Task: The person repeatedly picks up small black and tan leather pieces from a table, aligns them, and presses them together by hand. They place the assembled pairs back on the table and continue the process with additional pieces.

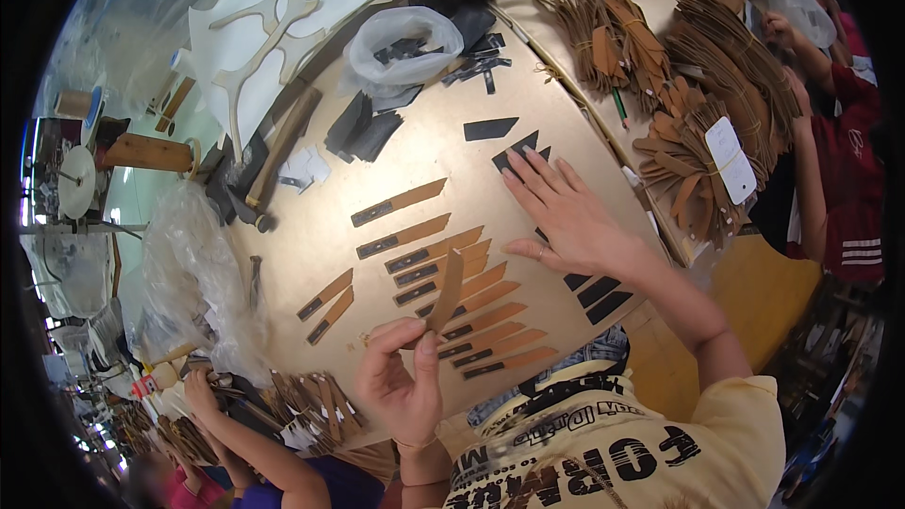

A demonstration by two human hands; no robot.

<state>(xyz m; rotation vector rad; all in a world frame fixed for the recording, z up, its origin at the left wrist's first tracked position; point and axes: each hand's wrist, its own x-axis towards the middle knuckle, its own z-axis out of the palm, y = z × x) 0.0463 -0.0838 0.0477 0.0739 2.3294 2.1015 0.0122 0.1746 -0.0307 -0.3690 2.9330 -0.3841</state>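
My left hand (405,377) pinches a narrow brown leather strip (449,294) between thumb and fingers, raised above the table (311,198). Beneath it lies a slanting row of brown leather strips (504,344), each with a pointed end and a small black patch at the other. Two similar strips (332,313) lie apart to the left. With fingers spread, my right hand (561,212) lies flat over dark pieces (510,160), partly hiding them. A single black slanted piece (490,129) sits just beyond its fingertips. More black strips (603,300) show beside my right forearm.
A clear plastic bag (358,47) of black bits stands at the back, near loose black pieces (363,127). A wooden-handled tool (283,151) lies at the left. Bundled brown strips (603,47) and a green pencil (619,108) are at right. Co-workers' arms (811,170) flank the table.
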